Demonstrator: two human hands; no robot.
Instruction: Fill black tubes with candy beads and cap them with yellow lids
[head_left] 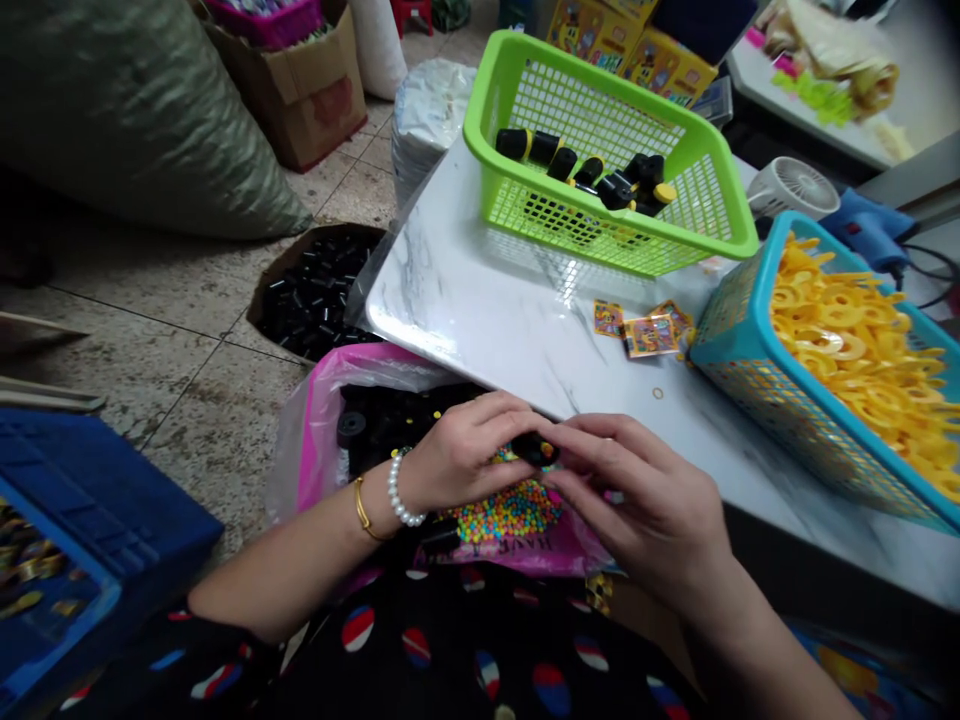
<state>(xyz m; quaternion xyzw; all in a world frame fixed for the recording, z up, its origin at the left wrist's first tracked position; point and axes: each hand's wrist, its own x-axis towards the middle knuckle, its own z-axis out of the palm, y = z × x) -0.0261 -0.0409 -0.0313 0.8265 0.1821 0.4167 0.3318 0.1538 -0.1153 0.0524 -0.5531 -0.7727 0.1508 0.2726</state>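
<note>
My left hand [469, 450] and my right hand [637, 500] meet over my lap, both pinching a small black cap-like piece [534, 448] between their fingertips. Just beneath them lies a pile of tiny multicoloured candy beads [510, 512] in a pink plastic bag [315, 430]. The same bag holds several black plastic pieces [390, 415]. My left wrist wears a pearl bracelet and a gold bangle.
A marble-patterned tabletop [480, 290] carries a green basket [720, 235] with black-and-yellow assembled pieces, a blue basket [739, 345] of yellow rings, and small printed stickers [649, 333]. A box of black tubes [315, 290] sits on the floor. A blue crate [112, 520] is at left.
</note>
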